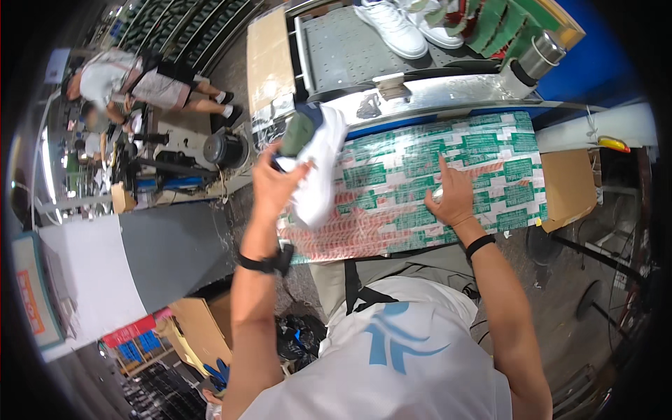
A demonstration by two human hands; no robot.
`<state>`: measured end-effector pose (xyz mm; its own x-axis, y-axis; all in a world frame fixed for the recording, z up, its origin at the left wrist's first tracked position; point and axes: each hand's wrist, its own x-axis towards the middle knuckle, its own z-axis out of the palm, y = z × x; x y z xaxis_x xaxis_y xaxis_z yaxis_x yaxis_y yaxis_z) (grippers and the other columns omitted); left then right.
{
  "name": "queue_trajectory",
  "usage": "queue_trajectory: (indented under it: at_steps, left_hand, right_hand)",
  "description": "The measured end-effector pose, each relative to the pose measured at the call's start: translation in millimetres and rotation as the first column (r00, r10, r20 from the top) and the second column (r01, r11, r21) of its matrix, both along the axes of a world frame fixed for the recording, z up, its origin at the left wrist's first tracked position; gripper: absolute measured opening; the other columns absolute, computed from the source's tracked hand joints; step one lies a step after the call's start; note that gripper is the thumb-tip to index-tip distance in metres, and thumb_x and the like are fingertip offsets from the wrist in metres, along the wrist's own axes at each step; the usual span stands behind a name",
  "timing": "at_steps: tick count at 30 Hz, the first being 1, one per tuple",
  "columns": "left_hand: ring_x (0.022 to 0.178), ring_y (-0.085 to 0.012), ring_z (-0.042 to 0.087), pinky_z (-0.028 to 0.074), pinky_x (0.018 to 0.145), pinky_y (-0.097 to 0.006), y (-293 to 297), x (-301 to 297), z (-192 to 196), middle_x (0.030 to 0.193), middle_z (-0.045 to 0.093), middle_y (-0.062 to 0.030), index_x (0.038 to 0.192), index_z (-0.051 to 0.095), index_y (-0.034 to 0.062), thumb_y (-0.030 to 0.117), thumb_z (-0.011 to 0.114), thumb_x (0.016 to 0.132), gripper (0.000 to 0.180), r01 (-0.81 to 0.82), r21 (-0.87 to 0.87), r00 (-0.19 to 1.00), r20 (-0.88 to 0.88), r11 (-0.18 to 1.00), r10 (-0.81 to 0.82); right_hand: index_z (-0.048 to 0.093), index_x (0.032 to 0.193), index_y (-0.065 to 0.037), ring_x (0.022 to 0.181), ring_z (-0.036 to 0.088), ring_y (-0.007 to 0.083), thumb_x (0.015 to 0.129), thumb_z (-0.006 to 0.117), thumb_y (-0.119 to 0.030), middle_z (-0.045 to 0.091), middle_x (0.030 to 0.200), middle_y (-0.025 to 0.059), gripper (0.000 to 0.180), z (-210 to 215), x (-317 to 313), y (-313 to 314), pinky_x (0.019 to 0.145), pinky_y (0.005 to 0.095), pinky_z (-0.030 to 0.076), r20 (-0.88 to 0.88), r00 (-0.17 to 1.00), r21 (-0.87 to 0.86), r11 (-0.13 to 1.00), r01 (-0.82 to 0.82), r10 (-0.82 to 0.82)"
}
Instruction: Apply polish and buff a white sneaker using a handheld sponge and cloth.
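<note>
A white sneaker (319, 185) with a dark blue collar and a green insole is in my left hand (273, 183), which grips it by the side near the heel. It is raised above the left part of a worktable (413, 150) wrapped in green-and-white printed film under clear plastic. Over the middle right of that surface is my right hand (455, 196), index finger stretched forward and the other fingers curled. Something small and whitish shows by its thumb, too small to name.
Beyond the table runs a metal-edged conveyor (336, 59) carrying a pair of white sneakers (399, 28). A steel flask (539, 59) stands at its right end. Cardboard (568, 185) sits right of the table, and a grey-and-white bench (168, 255) at left. Another person (112, 77) stands far left.
</note>
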<state>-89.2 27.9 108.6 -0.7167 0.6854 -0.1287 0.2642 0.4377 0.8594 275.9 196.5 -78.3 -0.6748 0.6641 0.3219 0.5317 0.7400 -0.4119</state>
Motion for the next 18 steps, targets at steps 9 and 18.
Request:
queue_trajectory:
  at_steps: [9, 18]
  left_hand:
    - [0.12, -0.0289, 0.073, 0.058, 0.104, -0.04, 191.5, -244.5, -13.3, 0.14, 0.072, -0.0239, 0.16, 0.055, 0.0001, 0.015, 0.095, 0.083, 0.089, 0.039, -0.298, 0.807, -0.553, 0.954, -0.206]
    - [0.139, -0.0408, 0.067, 0.052, 0.12, -0.045, 401.9, -30.6, -71.4, 0.153, 0.062, -0.0373, 0.16, 0.042, -0.0189, 0.067, 0.09, 0.085, 0.123, 0.363, -0.358, 0.874, -0.189, 0.86, -0.448]
  right_hand:
    - [0.048, 0.166, 0.003, 0.098, 0.066, 0.0356, 0.085, 0.079, -0.034, 0.069, 0.114, 0.0157, 0.094, -2.2, -3.0, 0.3, 0.089, 0.0498, 0.054, -0.056, 0.998, -0.028, 1.0, -0.012, 0.01]
    - [0.051, 0.162, 0.008, 0.097, 0.067, 0.0351, 0.08, 0.079, -0.029, 0.071, 0.109, 0.0155, 0.095, -4.4, 5.0, 2.8, 0.091, 0.0501, 0.053, -0.055, 0.998, -0.068, 0.997, -0.032, 0.029]
